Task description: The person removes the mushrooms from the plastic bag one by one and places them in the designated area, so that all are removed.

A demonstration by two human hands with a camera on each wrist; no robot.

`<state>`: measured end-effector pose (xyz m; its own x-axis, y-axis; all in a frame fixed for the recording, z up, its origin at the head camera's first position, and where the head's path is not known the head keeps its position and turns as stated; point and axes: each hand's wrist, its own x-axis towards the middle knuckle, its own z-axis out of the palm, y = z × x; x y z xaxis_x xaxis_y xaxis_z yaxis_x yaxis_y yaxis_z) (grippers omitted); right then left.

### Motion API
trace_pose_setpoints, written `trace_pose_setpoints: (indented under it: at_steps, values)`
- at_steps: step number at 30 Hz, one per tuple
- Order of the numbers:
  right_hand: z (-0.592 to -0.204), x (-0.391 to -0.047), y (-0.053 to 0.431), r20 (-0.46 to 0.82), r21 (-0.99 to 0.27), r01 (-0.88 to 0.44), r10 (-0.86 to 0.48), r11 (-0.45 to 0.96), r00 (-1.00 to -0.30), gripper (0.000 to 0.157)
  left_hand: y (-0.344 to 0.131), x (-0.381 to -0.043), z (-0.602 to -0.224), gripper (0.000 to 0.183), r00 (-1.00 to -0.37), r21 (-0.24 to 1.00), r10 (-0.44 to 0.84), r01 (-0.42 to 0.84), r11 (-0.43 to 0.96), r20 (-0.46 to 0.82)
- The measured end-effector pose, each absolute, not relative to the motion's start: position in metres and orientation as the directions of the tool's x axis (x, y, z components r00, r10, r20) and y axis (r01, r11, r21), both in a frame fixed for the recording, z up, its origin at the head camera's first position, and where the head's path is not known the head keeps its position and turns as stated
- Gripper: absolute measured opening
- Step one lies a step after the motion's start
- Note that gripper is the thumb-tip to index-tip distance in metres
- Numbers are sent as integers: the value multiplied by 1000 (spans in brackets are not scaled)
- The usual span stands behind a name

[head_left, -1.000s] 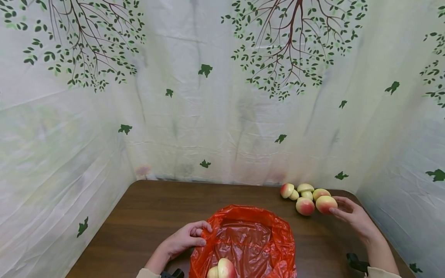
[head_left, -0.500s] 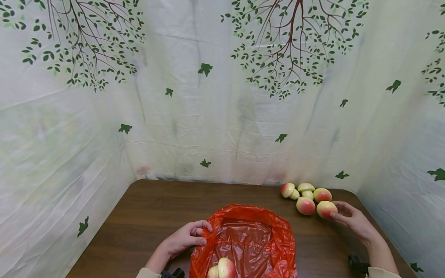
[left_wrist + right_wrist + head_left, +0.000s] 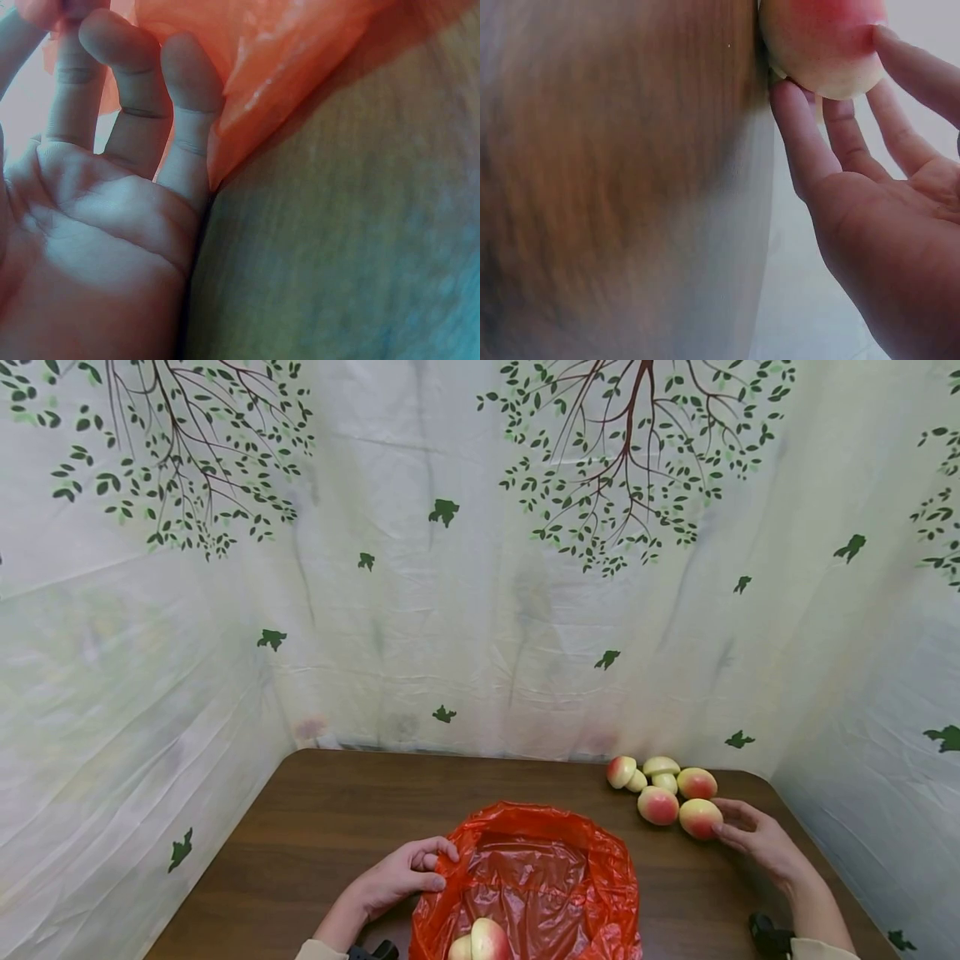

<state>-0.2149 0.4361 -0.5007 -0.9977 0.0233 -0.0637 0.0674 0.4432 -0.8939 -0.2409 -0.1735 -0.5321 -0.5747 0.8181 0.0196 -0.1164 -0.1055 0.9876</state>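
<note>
My left hand [image 3: 401,874] pinches the left rim of a red plastic bag [image 3: 525,852], which lies with its mouth spread at the near middle of the table. In the left wrist view, fingers [image 3: 191,71] bend against the thin red film. Inside the bag's near left part rests a pale yellow and red mushroom [image 3: 489,938], partly cut off by the frame. At the right, my right hand [image 3: 761,839] holds a mushroom with a rounded yellow-red cap [image 3: 701,819] between thumb and fingers. The right wrist view shows this cap [image 3: 825,45] close by the tabletop, fingertips around it.
Several similar mushrooms stand in a cluster at the table's back right, among them a red-capped one [image 3: 658,806], a pale one with its stem showing [image 3: 661,768] and another [image 3: 697,782]. The brown wooden table [image 3: 337,802] backs onto a leaf-print cloth [image 3: 480,677].
My right hand has shifted slightly nearer with its mushroom, widening the gap to the one behind it. The left hand and the bag have stayed put.
</note>
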Motion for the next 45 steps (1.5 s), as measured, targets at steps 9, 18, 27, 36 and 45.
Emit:
trace_pose_setpoints:
  at_steps: [9, 18, 27, 36, 45]
  values:
    - [-501, -219, 436, -99, -890, 111, 50, 442, -994, 71, -174, -241, -533, 20, -579, 988, 815, -113, -104, 19]
    - [-502, -219, 436, -69, -898, 85, 52, 432, -996, 68, -173, -242, -533, 21, -578, 989, 816, -117, -96, 11]
    - [-490, -213, 435, -8, -859, 63, 110, 508, -994, 69, -174, -243, -536, 21, -583, 988, 813, -119, -94, 7]
    - [-464, -210, 422, 32, -881, 36, 137, 471, -990, 68, -174, -242, -536, 22, -580, 989, 814, -118, -94, 8]
    - [-434, -201, 378, 181, -897, -160, 13, 412, -983, 54, -174, -241, -534, 22, -586, 990, 810, -117, -77, -6]
